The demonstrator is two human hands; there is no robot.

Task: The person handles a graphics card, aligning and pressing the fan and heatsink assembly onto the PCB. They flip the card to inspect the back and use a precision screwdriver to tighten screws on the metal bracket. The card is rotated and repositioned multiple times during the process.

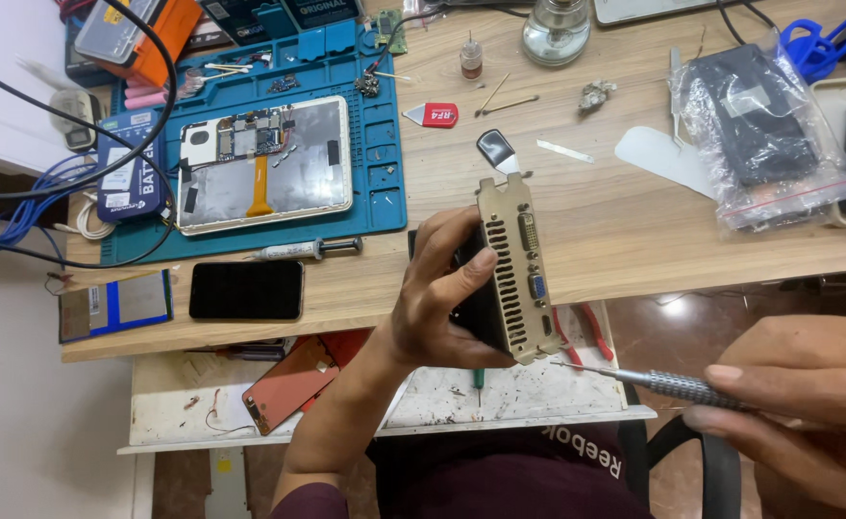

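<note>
My left hand [437,293] grips a black graphics card with a slotted metal bracket [514,269], held upright above the desk's front edge. My right hand [793,408] holds a slim silver screwdriver [654,382] at the lower right. Its thin tip points left and touches the lower end of the bracket near a port.
A blue work mat [385,144] carries an opened tablet [264,163] with an orange ribbon cable. A black phone [246,289], a syringe tube [308,251], a bagged black part [764,135], a glass bottle [556,29] and red-handled pliers [591,327] lie around on the wooden desk [615,221].
</note>
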